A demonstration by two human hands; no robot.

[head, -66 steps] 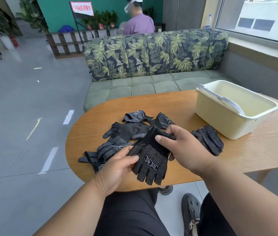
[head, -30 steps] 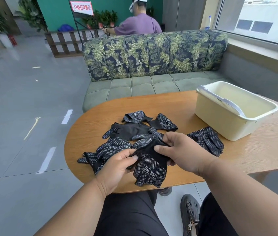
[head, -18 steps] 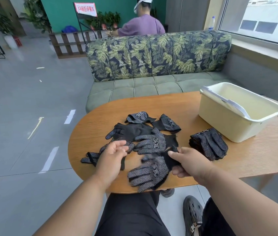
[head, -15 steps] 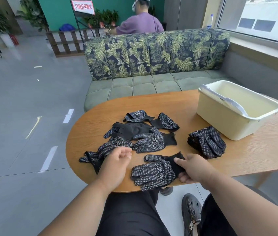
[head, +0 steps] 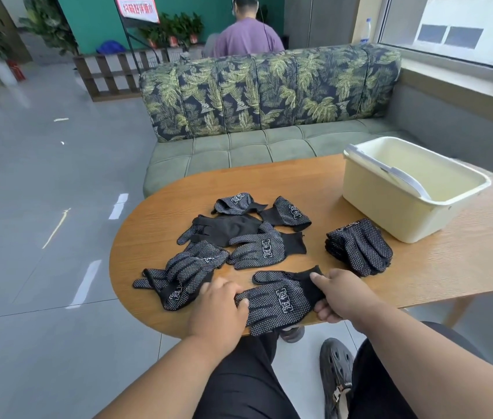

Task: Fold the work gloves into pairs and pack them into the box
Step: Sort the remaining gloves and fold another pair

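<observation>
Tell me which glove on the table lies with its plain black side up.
The plain black glove in the middle of the loose heap, behind the dotted, logo-marked gloves. Every other glove shows white dots; only its fingertips do.

Knit black cloth gloves (head: 278,300), matt and studded with small pale grip dots, lie on a desk (head: 465,261) of warm wood grain with a satin finish. The cream box (head: 390,213) looks like smooth plastic, and the grey floor tiles (head: 42,237) shine glossy.

Count on the table (head: 438,267): one box (head: 402,207). One glove (head: 278,299) lies flat at the near edge. One folded stack of gloves (head: 360,249) sits beside the box; its number cannot be told. The loose pile (head: 230,237) shows about six gloves, overlapping. Two hands.
</observation>
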